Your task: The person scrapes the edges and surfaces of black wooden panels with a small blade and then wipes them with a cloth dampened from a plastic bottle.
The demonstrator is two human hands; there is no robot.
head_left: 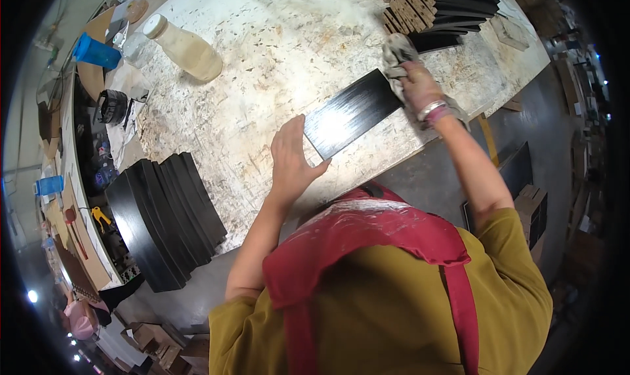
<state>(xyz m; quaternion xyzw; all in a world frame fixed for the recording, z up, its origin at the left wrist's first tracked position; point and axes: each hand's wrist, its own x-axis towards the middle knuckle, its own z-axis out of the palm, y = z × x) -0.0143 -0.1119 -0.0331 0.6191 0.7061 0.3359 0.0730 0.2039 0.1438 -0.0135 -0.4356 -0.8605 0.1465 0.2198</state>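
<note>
A glossy black rectangular panel (pixel 351 116) lies flat on the stained white worktable (pixel 262 66), set at a slant. My left hand (pixel 293 158) rests at its left end, thumb and fingers spread along the edge and corner. At the panel's right end my right hand (pixel 420 88) grips a crumpled greyish cloth (pixel 399 50), part of which hangs down beside the wrist. Whether the cloth touches the panel's edge I cannot tell.
A stack of black panels (pixel 164 217) stands at the table's left front. More panels (pixel 453 7) are piled at the far right, beside a small block (pixel 510 32). A bottle of cloudy liquid (pixel 184 48) and a blue cup (pixel 96 51) are at the far left.
</note>
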